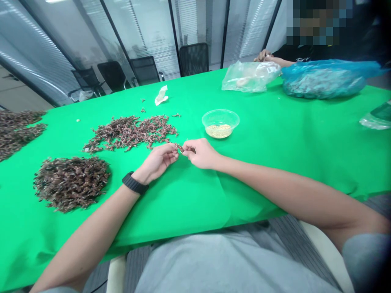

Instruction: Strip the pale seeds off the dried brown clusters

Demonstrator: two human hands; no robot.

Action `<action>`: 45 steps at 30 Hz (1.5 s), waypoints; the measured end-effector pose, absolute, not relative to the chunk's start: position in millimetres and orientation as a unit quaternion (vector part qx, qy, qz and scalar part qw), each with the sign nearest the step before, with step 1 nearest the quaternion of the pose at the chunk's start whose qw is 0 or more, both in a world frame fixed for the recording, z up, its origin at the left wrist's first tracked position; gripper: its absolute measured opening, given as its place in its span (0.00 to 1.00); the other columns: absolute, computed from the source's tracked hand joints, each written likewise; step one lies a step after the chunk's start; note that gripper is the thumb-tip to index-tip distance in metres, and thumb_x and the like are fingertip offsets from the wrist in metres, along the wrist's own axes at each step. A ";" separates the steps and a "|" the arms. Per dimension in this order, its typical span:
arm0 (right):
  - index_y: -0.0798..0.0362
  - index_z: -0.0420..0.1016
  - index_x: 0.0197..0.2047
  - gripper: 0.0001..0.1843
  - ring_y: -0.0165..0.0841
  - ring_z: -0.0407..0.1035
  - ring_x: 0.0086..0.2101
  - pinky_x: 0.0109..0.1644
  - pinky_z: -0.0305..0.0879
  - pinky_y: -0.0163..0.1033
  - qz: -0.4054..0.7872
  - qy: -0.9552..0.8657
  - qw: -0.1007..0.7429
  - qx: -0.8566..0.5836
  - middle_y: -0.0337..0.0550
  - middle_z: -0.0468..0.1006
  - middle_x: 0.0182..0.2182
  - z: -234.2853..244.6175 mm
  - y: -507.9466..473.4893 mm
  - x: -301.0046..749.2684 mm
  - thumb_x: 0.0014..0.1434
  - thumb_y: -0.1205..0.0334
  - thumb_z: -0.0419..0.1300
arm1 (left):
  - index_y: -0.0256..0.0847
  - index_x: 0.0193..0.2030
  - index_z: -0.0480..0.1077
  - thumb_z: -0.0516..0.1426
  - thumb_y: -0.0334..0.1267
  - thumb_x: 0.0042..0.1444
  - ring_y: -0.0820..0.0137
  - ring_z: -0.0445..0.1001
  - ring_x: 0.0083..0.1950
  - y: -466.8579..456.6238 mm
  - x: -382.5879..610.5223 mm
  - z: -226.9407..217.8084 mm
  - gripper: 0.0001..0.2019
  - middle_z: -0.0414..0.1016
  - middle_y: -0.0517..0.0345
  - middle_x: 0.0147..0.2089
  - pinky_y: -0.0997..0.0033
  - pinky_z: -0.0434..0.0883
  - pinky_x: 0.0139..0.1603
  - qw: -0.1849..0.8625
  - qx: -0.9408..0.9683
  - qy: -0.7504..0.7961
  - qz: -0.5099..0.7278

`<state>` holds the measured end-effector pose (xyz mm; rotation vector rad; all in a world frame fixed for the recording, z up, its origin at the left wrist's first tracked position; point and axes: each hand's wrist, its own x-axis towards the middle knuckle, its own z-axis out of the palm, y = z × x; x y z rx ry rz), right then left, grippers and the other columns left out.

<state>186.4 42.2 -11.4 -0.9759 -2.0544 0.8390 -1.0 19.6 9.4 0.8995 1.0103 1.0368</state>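
1. Dried piece (179,148), one: small, brown, wrinkled-looking. Location: between the two hands, just above the worktop (189,199), near the clear bowl.
2. Right hand (203,154): grip pinched together on the piece's right end, thumb against bent fingers; much of that end was covered.
3. Left hand (159,160), dark band (135,184) at the wrist: grip closed at the piece's left end, thumb meeting fingertip, the other fingers loosely curled.
4. Handling, as judged: very light; dry and stiff rather than soft; probably brittle, apt to crack or shed crumbs under a hard squeeze. Surface likely rough, so slipping seemed a small risk; the small size left little to hold.
5. Best hold, as judged: fingertips only, one pinch at each end, the middle left free, pressure light.
6. Like stock: a loose spread (131,132) beyond the left hand; a denser heap (71,183) to the left of the left forearm. Pieces there lay tangled, and single ones probably called for picking by a projecting end.
7. Clear bowl (236,122), one: upright, beyond the right hand, with pale bits (219,131) across its bottom.
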 end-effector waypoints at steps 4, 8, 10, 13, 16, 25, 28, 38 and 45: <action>0.55 0.69 0.26 0.09 0.26 0.61 0.22 0.29 0.54 0.33 0.402 -0.753 0.350 -0.385 0.35 0.71 0.20 -10.2 38.9 182.8 0.57 0.66 0.60 | 0.37 0.32 0.73 0.63 0.36 0.53 0.75 0.69 0.30 18.8 -1.3 4.5 0.05 0.71 0.60 0.29 0.76 0.67 0.35 0.500 0.559 0.460 0.475; 0.54 0.67 0.26 0.09 0.24 0.60 0.17 0.23 0.56 0.31 0.540 -0.666 0.321 -0.402 0.34 0.70 0.18 -3.2 33.4 179.6 0.58 0.66 0.58 | 0.38 0.33 0.72 0.60 0.38 0.58 0.73 0.70 0.32 16.6 -0.2 3.1 0.06 0.73 0.59 0.31 0.74 0.67 0.36 0.301 0.686 0.476 0.461; 0.54 0.66 0.25 0.09 0.25 0.60 0.16 0.21 0.57 0.31 0.599 -0.620 0.313 -0.398 0.35 0.70 0.17 1.0 32.0 179.9 0.58 0.67 0.58 | 0.39 0.34 0.72 0.59 0.36 0.59 0.72 0.71 0.34 15.8 -0.8 4.0 0.04 0.74 0.58 0.33 0.72 0.67 0.39 0.196 0.736 0.468 0.448; 0.54 0.66 0.24 0.09 0.25 0.59 0.16 0.20 0.56 0.31 0.671 -0.564 0.302 -0.376 0.35 0.68 0.17 6.7 32.9 183.1 0.55 0.68 0.59 | 0.39 0.35 0.72 0.57 0.32 0.61 0.72 0.71 0.35 16.1 -4.6 6.5 0.04 0.74 0.58 0.33 0.72 0.68 0.40 0.059 0.798 0.440 0.407; 0.54 0.65 0.24 0.09 0.24 0.57 0.16 0.20 0.54 0.31 0.742 -0.514 0.271 -0.334 0.34 0.65 0.17 10.7 36.3 187.8 0.52 0.68 0.61 | 0.40 0.39 0.73 0.55 0.32 0.64 0.70 0.72 0.38 17.8 -9.8 9.2 0.05 0.75 0.55 0.37 0.71 0.69 0.43 -0.010 0.844 0.396 0.361; 0.54 0.67 0.27 0.09 0.26 0.59 0.20 0.27 0.54 0.33 0.481 -0.721 0.328 -0.377 0.35 0.69 0.19 -1.1 42.4 186.9 0.59 0.63 0.59 | 0.38 0.35 0.73 0.61 0.42 0.60 0.72 0.71 0.31 18.2 -3.3 7.3 0.09 0.74 0.57 0.30 0.73 0.70 0.36 0.358 0.642 0.493 0.465; 0.55 0.68 0.28 0.08 0.26 0.58 0.23 0.30 0.51 0.34 0.316 -0.801 0.348 -0.371 0.34 0.68 0.20 -6.5 41.8 186.8 0.59 0.66 0.60 | 0.36 0.34 0.73 0.64 0.40 0.54 0.74 0.73 0.31 18.8 -0.9 7.1 0.09 0.73 0.59 0.30 0.75 0.71 0.36 0.530 0.519 0.469 0.480; 0.55 0.71 0.32 0.06 0.32 0.63 0.29 0.34 0.51 0.36 0.185 -0.865 0.308 -0.350 0.42 0.73 0.26 -6.3 38.8 191.5 0.62 0.67 0.56 | 0.33 0.30 0.73 0.63 0.33 0.51 0.74 0.75 0.30 19.5 -2.4 12.5 0.05 0.74 0.56 0.30 0.75 0.74 0.34 0.674 0.370 0.460 0.445; 0.55 0.69 0.27 0.08 0.27 0.58 0.24 0.30 0.50 0.35 0.286 -0.806 0.337 -0.394 0.35 0.68 0.20 -6.7 34.9 185.5 0.58 0.66 0.59 | 0.35 0.33 0.73 0.65 0.37 0.52 0.77 0.71 0.30 19.2 -0.3 8.3 0.08 0.73 0.59 0.30 0.78 0.69 0.35 0.567 0.501 0.470 0.455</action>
